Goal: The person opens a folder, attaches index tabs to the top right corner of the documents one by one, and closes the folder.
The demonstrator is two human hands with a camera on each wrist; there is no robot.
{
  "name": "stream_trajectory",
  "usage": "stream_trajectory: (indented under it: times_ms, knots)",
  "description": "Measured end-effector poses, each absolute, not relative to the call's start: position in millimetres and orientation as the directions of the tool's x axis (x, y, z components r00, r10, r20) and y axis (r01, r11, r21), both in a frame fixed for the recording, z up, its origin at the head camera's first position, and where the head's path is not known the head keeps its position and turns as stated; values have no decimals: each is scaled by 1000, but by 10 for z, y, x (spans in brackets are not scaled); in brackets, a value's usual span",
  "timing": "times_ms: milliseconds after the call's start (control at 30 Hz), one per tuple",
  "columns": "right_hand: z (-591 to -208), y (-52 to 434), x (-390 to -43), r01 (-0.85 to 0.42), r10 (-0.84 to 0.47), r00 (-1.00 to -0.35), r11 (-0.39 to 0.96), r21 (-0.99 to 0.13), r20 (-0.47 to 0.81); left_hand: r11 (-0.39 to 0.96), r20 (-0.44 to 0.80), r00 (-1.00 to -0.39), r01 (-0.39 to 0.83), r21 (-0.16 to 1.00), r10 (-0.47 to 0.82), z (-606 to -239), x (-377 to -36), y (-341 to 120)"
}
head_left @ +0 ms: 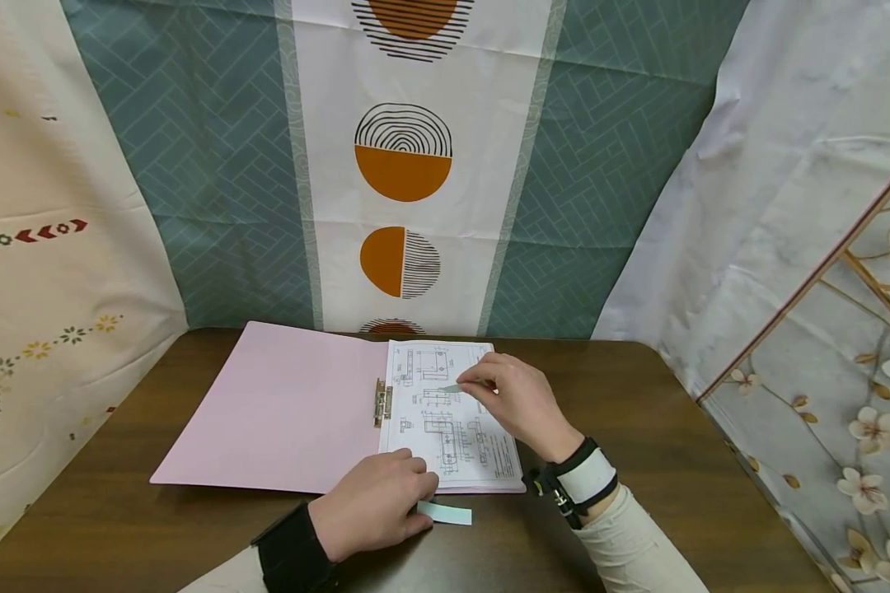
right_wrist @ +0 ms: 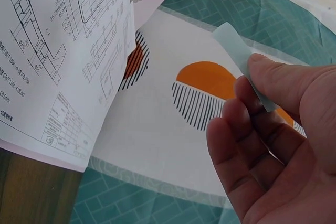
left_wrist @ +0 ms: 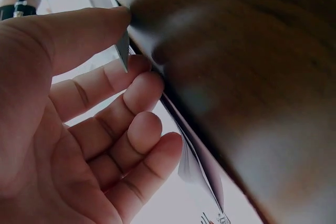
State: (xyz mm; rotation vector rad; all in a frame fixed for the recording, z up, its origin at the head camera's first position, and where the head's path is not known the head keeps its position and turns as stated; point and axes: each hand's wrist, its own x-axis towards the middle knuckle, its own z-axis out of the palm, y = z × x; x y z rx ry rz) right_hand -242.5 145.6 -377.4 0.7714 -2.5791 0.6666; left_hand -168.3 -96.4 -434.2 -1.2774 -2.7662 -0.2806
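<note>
Dark wooden table [head_left: 675, 428] — pink folder [head_left: 282, 412]

We see a pale green sticky tab [head_left: 451, 388] pinched above the drawing sheet [head_left: 445, 420]; a second green tab [head_left: 445, 514] lies near the table's [head_left: 675, 461] front edge.

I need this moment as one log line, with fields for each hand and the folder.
left hand: pinches sticky-note pad | right hand: pinches green sticky note over drawing sheet | pink folder: open on table

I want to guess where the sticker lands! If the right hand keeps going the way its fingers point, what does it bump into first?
Probably the drawing sheet: the right hand pinches a green strip just above it, though the gap is unclear.
</note>
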Motion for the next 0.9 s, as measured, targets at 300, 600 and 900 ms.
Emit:
stream_trajectory:
  times_ms: [300, 600, 900]
  knots:
    - [-3757, 1455, -2419, -568, -399, -796, 752, -335, 455, 630, 125, -645, 764, 141, 754, -4321, -1689, -971]
    - [-3805, 1550, -2400, -513, -362, -829, 797, -320, 428, 663, 257, -667, 740, 118, 699, -4272, -1804, -959]
    - [-3853, 1574, -2478, -492, -383, -838, 838, -236, 389, 844, 397, -773, 537, -7, 495, -4338, -2032, -1005]
